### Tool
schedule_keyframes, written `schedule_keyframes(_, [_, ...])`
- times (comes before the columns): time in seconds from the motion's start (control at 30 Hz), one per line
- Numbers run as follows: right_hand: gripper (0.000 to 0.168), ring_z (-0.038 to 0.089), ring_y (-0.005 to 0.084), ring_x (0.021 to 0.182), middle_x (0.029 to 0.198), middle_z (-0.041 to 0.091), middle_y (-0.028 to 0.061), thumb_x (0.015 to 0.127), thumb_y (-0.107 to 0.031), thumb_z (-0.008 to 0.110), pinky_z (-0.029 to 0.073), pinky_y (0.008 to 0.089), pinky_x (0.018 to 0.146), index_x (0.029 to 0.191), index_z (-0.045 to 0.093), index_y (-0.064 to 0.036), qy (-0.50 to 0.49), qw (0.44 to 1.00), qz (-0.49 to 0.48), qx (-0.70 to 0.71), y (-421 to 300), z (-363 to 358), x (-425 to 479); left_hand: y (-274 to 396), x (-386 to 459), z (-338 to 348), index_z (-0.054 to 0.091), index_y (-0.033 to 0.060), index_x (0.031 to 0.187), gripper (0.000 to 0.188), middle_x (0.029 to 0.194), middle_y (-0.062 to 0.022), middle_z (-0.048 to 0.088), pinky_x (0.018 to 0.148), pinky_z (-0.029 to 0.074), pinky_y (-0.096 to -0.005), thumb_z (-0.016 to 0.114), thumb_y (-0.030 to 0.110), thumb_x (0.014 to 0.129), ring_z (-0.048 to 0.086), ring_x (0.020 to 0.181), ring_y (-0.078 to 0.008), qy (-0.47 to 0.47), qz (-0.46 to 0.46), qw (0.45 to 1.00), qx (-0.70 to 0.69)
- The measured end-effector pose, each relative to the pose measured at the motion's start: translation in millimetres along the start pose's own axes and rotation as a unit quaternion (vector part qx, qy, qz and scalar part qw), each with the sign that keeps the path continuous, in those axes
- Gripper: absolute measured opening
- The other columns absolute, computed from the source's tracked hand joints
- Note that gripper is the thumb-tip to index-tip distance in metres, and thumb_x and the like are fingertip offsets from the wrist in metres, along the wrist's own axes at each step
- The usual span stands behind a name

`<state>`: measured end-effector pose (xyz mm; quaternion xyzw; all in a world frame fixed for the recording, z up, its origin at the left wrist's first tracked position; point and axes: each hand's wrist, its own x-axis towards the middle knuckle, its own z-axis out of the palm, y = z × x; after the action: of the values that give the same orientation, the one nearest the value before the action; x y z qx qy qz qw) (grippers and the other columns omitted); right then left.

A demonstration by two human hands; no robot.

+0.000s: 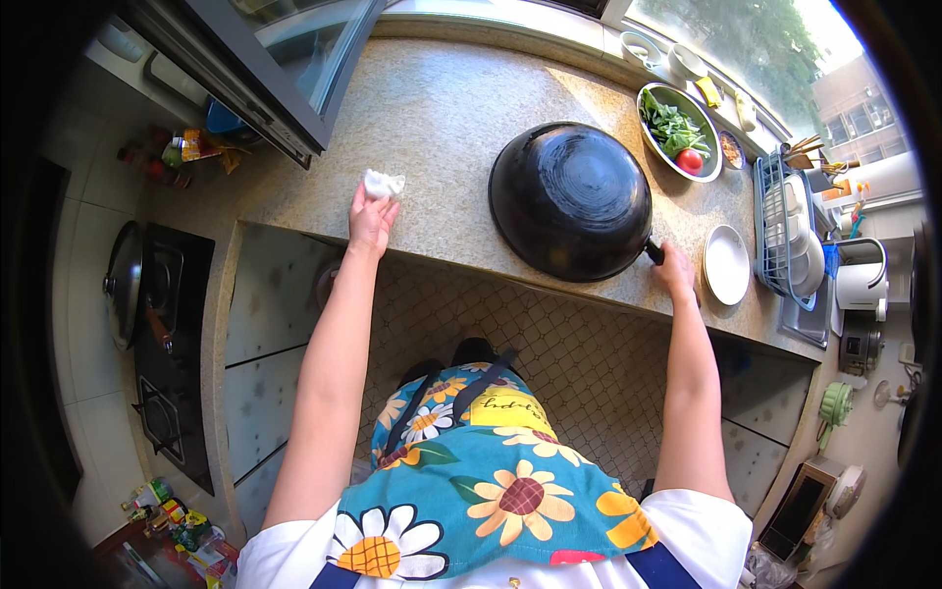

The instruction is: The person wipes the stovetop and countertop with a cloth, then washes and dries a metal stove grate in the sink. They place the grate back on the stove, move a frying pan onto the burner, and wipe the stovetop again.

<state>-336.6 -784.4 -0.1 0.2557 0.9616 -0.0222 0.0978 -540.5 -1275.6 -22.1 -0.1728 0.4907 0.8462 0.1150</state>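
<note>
My right hand (pixel 673 271) grips the handle (pixel 654 252) of a black wok (pixel 578 195). The wok is turned over, so its ringed outer bottom faces up above the stone-patterned counter (pixel 434 110). Whether its rim rests on the counter or hangs just above it, I cannot tell. A crumpled white paper tissue (pixel 383 184) is pinched in the fingers of my left hand (pixel 373 221), palm up over the counter's front edge. A gap of bare counter separates this hand from the wok. Just right of my right hand lies a white oval plate (pixel 726 265).
An open window sash (pixel 324 96) juts over the counter at the left. A metal bowl (pixel 715 166) with leafy greens and a tomato stands behind the wok. A dish rack (pixel 769 228) sits near the sink (pixel 806 316). Far left is a gas hob (pixel 176 412) with a lidded pan (pixel 126 286).
</note>
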Motion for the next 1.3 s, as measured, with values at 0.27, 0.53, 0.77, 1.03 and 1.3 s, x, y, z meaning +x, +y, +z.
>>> schedule_keyframes(0.27, [0.014,0.056,0.0379,0.070,0.070,0.059,0.0170,0.065,-0.019,0.055,0.044,0.0471,0.063,0.075,0.057,-0.010,0.080,0.993,-0.011,0.085,-31.0,9.9,-57.2,6.6,-39.3,-10.0,0.027,0.0084,0.134,0.055,0.137,-0.0129,0.026,0.091,0.037,-0.0411,0.048,0.010,0.083,0.035,0.120,-0.0264,0.044,0.023,0.984,0.170])
schedule_keyframes(0.53, [0.012,0.056,0.0353,0.062,0.061,0.057,0.0151,0.065,-0.020,0.060,0.043,0.0444,0.056,0.068,0.056,-0.009,0.037,0.973,-0.148,0.173,-105.1,-24.2,-119.4,-52.7,-148.4,-140.1,0.042,0.0109,0.124,0.041,0.116,-0.0048,0.049,0.078,0.045,-0.0341,0.050,0.015,0.084,0.052,0.099,-0.0207,0.193,-0.067,0.973,0.109])
schedule_keyframes(0.77, [0.014,0.047,0.0251,0.045,0.050,0.046,0.0126,0.057,-0.007,0.059,0.039,0.0333,0.048,0.064,0.047,-0.002,-0.110,0.908,-0.315,0.254,-232.3,-34.0,-154.2,-92.4,-268.1,-242.4,0.047,0.0097,0.117,0.034,0.109,-0.0055,0.052,0.069,0.046,-0.0274,0.048,0.020,0.085,0.053,0.088,-0.0119,0.305,-0.027,0.948,0.093])
schedule_keyframes(1.03, [0.022,0.056,0.0275,0.055,0.059,0.055,0.0153,0.066,-0.018,0.063,0.044,0.0349,0.055,0.081,0.058,-0.003,-0.344,0.734,-0.532,0.245,-407.3,-54.2,-249.3,-101.4,-359.5,-279.1,0.046,0.0053,0.117,0.042,0.112,-0.0082,0.052,0.078,0.044,-0.0330,0.050,0.032,0.085,0.053,0.095,-0.0146,0.299,0.074,0.945,-0.110])
schedule_keyframes(1.3, [0.015,0.042,0.0066,0.052,0.057,0.048,0.0014,0.079,-0.012,0.058,0.038,0.0248,0.048,0.080,0.055,0.002,-0.558,0.429,-0.619,0.349,-588.3,-27.9,-436.8,4.8,-420.8,-290.1,0.041,0.0020,0.118,0.054,0.112,-0.0134,0.051,0.092,0.038,-0.0359,0.052,0.042,0.083,0.049,0.107,-0.0239,0.034,0.198,0.979,-0.038])
